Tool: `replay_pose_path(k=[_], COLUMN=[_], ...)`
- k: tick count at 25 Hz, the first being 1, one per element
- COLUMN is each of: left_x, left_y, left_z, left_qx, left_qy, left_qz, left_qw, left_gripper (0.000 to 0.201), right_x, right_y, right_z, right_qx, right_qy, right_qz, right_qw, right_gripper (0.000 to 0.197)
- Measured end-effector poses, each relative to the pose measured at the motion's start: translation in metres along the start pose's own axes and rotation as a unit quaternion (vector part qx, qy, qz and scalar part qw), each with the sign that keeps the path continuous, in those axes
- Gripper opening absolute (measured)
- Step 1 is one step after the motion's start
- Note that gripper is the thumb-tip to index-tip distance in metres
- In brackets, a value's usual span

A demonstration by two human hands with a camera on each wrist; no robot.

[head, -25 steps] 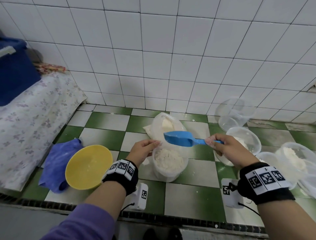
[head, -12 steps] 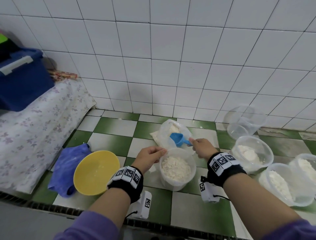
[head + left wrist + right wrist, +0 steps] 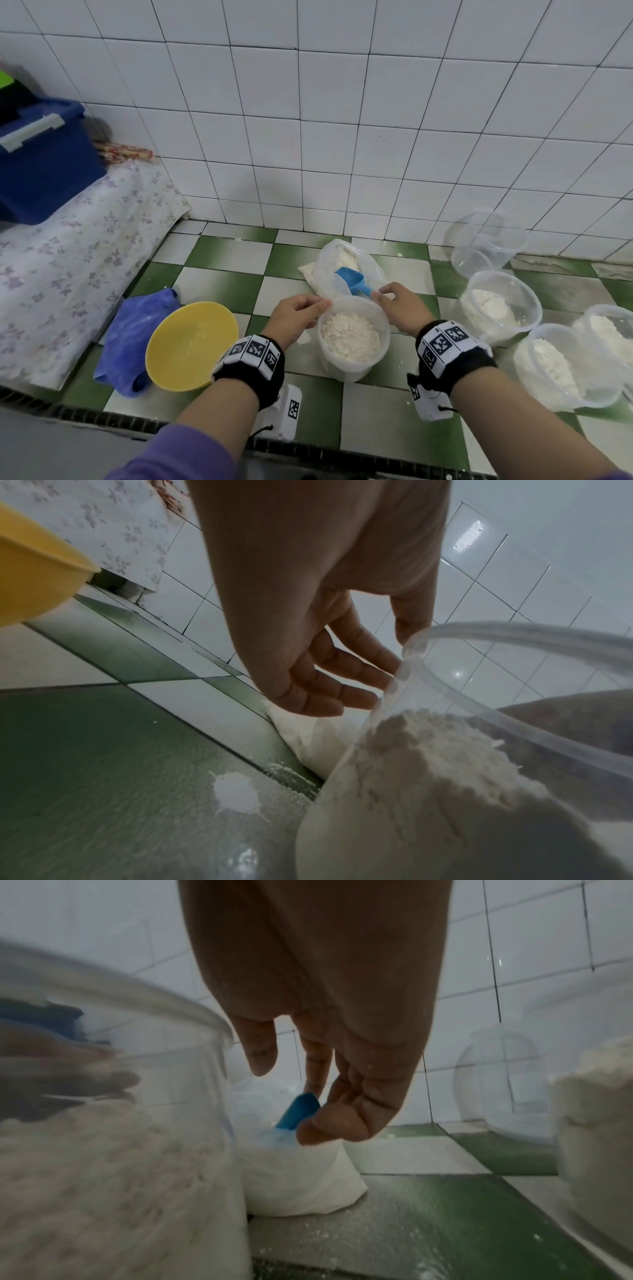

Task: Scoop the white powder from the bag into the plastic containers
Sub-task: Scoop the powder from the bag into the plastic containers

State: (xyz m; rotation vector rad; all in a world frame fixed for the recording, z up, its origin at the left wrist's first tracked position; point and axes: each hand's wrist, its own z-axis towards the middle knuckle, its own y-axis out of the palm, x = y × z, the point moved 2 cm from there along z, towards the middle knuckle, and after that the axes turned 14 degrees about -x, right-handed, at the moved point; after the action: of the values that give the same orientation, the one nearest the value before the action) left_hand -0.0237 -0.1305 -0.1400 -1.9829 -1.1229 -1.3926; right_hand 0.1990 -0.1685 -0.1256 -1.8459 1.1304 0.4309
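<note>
A clear bag of white powder (image 3: 346, 263) lies open on the green-and-white tiles, behind a plastic container (image 3: 342, 371) about half full of powder. A blue scoop (image 3: 352, 281) rests in the bag's mouth with its handle (image 3: 298, 1110) sticking out. My right hand (image 3: 383, 294) hovers at the handle's end; in the right wrist view (image 3: 291, 1093) the fingertips touch it and the thumb stands apart. My left hand (image 3: 323, 305) pinches the container's rim (image 3: 514, 628), thumb on top and fingers (image 3: 359, 685) against the outside wall.
Three more containers with powder (image 3: 496, 308) (image 3: 561, 366) (image 3: 609, 332) and an empty one (image 3: 483, 240) stand at the right. At the left are a yellow bowl (image 3: 191, 346), a blue cloth (image 3: 133, 329), a floral-covered ledge (image 3: 68, 257) and a blue box (image 3: 37, 161). Spilled powder (image 3: 236, 794) dots the tiles.
My right hand carried the scoop from above the container back into the bag, and its thumb has come off the handle. The left hand stayed at the container's rim.
</note>
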Motion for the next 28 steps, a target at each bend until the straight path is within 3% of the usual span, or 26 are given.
replay_pose_path(k=[5,7,10,13,16,22,28], left_x=[0.002,0.003,0.004,0.007,0.012,0.024,0.026], left_y=[0.002,0.002,0.002,0.004,0.01,0.064,0.136], left_z=[-0.001,-0.001,-0.002,-0.003,-0.004,0.002,0.026], left_qx=[0.009,0.01,0.013,0.014,-0.006,-0.105,-0.231], left_qy=[-0.004,-0.007,-0.006,-0.011,-0.011,-0.013,0.01], left_qz=[-0.004,0.004,0.002,-0.002,0.003,0.055,0.155], left_qw=[1.0,1.0,1.0,1.0,1.0,0.993,0.961], left_gripper=[0.027,0.027,0.028,0.023,0.017,0.019,0.028], right_x=[0.003,0.002,0.003,0.0,0.004,0.063,0.114], right_y=[0.001,0.0,-0.002,0.008,0.009,-0.022,-0.036], right_z=[-0.021,-0.029,-0.043,-0.057,-0.066,-0.096,-0.135], right_qx=[-0.031,-0.008,0.048,0.0,0.016,0.112,0.248], right_qy=[0.003,0.004,-0.039,-0.092,-0.132,-0.088,-0.003], right_qz=[0.066,0.091,0.054,-0.032,-0.114,-0.021,0.061], right_qw=[0.997,0.996,0.997,0.995,0.985,0.99,0.967], right_gripper=[0.032,0.03,0.033,0.019,0.011,0.009,0.015])
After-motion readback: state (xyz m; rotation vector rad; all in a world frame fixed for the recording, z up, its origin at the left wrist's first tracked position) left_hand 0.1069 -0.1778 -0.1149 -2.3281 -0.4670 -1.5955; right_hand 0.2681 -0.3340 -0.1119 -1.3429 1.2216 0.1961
